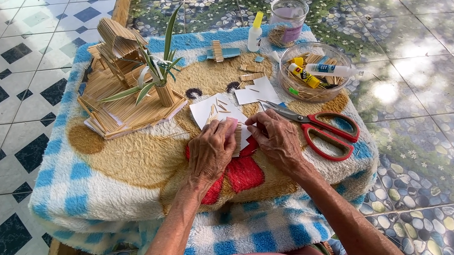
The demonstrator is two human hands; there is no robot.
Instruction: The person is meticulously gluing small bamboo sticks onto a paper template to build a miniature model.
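Lying with its sticks running away from the person, a small flat panel of thin straw-coloured sticks (pixel 237 138) is pinched at its left edge by the left hand (pixel 211 151) and at its right by the right hand (pixel 280 139). It is held over white paper (pixel 211 109) on the fluffy blanket-covered surface (pixel 104 178). Red-handled scissors (pixel 321 129) lie just beside the right hand.
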